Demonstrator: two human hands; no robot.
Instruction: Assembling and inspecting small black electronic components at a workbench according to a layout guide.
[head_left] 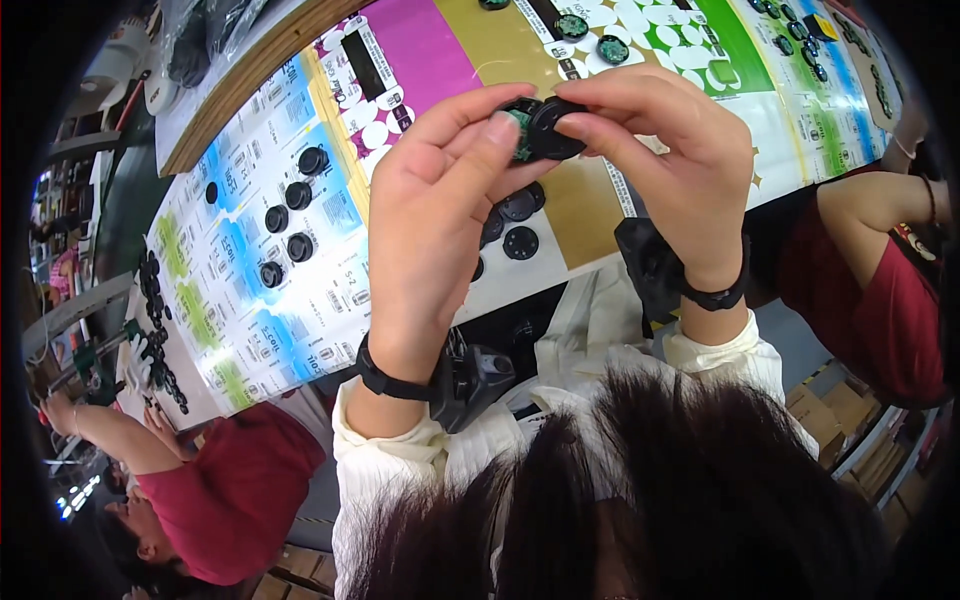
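A small round black part (552, 128) is being held up above the table — pinched between the fingers (490, 135) of both hands. It is showing a green circuit board (520, 133) at its left edge, while a black disc-shaped cap is facing right — tilted on edge.

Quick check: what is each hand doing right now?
Left hand: closed, pinching a small green circuit board against the round black cap.
Right hand: closed, fingers gripping the round black cap.
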